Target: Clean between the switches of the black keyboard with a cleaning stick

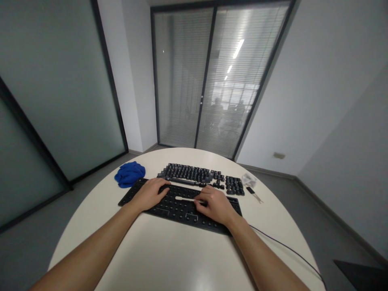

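In the head view, the left hand (152, 193) is resting on the stripped keyboard (178, 209), thumb and fingers apart, while the right hand (214, 203) is pinching a pale swab (183, 198) above it, and keycaps (190, 172) are lying beyond on the table (163, 254).

1. Keyboard base (169, 206): black, rows of dark dots, thin white outlines toward near edge
2. Keycaps (190, 173): black, a few grey
3. Stick (183, 198): off-white
4. Cloth (130, 174): solid bright blue
5. Tabletop (151, 250): plain cream
6. Cable (283, 245): black
7. Blinds (184, 81): pale grey, fine horizontal stripes
8. Frosted panel (60, 81): flat grey-green
9. Wall (318, 81): plain pale grey
10. Floor (18, 250): darker grey
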Demonstrator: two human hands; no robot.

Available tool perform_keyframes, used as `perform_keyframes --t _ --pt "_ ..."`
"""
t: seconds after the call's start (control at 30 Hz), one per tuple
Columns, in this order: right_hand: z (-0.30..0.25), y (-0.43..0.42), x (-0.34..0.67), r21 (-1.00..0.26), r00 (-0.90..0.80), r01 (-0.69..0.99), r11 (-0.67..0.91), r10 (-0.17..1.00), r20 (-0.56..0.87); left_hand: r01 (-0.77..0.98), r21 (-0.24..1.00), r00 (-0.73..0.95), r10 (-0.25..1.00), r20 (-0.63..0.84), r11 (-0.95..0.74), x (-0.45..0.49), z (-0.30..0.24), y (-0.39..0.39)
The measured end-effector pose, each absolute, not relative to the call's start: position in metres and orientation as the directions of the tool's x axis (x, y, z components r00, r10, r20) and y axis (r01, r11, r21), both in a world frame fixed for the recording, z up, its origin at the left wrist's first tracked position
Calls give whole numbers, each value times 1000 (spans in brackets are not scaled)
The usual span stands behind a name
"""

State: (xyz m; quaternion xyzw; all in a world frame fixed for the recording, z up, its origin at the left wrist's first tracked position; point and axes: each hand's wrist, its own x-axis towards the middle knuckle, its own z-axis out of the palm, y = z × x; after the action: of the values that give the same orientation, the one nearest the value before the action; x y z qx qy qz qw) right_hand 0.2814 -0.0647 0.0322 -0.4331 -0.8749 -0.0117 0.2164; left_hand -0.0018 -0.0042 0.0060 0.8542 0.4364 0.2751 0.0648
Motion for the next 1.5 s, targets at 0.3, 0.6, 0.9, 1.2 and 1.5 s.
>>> perform_keyframes --t 0.3,0.6,0.9,1.2,1.5 --pt "30 -63 283 -164 -460 819 550 800 385 708 350 470 780 414 -613 -2 4 -2" --pt "32 -63 282 -176 -387 867 467 851 355 713 343 478 782 401 -612 -1 7 -4" --pt "32 -63 283 -161 -347 892 423 868 355 700 361 472 778 414 -616 -2 5 -3" --pt "30 -61 284 -164 -303 910 382 879 368 710 339 484 777 401 -617 -2 4 -1" --pt "31 -62 284 -159 -308 908 387 875 373 706 351 478 779 405 -616 -2 4 -1"
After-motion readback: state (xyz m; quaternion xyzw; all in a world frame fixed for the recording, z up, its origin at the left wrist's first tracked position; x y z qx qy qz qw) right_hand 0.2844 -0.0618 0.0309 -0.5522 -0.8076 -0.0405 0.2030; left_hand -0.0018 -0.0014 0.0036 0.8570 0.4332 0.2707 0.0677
